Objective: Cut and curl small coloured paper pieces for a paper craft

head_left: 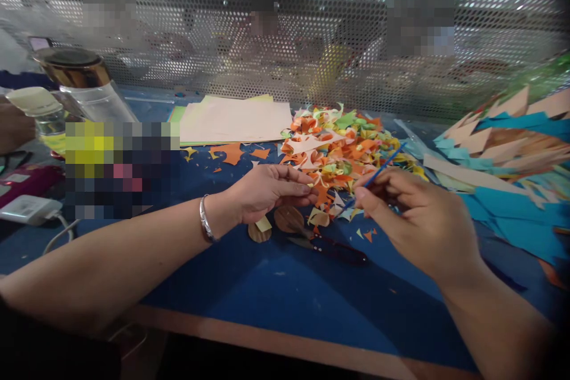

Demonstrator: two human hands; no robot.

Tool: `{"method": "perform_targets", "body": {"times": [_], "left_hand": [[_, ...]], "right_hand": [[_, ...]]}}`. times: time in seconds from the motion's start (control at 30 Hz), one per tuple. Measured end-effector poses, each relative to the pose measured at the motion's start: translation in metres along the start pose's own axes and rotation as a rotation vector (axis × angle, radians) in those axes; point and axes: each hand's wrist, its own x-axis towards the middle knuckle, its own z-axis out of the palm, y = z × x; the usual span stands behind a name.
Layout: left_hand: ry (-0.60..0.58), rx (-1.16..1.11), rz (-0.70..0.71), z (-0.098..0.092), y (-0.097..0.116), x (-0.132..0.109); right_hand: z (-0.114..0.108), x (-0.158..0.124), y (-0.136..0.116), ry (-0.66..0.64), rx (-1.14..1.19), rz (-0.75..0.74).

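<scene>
Hands over blue table (276,297), near edge of scrap pile (342,142).

Left hand (262,190): thumb and forefinger closed on a small orange paper scrap (319,193), pinched at its left edge. The scrap is held just above the table, touching the front fringe of the pile. Silver bracelet (205,219) on the wrist.

Right hand (409,219): fingers closed round a thin blue stick (378,173), held like a pen. The stick slants up and right over the pile; its lower tip is near the scrap, contact not resolvable.

Handling, judged: the scrap is very light, thin and limp, creases easily and could tear at cut corners. A fingertip pinch at an edge, as now, suits it; a firm squeeze would crumple it. The stick looks stiff, slim and light, and probably rolls if gripped loosely.

Nearby: dark-handled scissors (333,247) lie flat just below both hands, two wooden discs (288,218) beside them. Stack of pale sheets (236,120) sits behind the left hand; cyan and tan paper strips (512,190) are heaped at right. Clear bottle (89,86) stands far left. Other people sit behind the mesh screen (312,24).
</scene>
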Motion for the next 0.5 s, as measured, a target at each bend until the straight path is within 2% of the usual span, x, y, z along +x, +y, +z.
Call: {"method": "perform_targets", "body": {"times": [0.2,0.37,0.5], "left_hand": [[0.038,0.015,-0.011,0.004,0.003,0.0],[0.023,0.014,-0.011,0.001,0.001,0.0],[0.028,0.001,-0.004,0.001,0.001,0.0]], "right_hand": [[-0.002,-0.01,0.0,0.164,0.132,0.039],[0.0,-0.015,0.0,0.261,0.172,0.071],[0.0,-0.012,-0.001,0.261,0.142,0.064]]}}
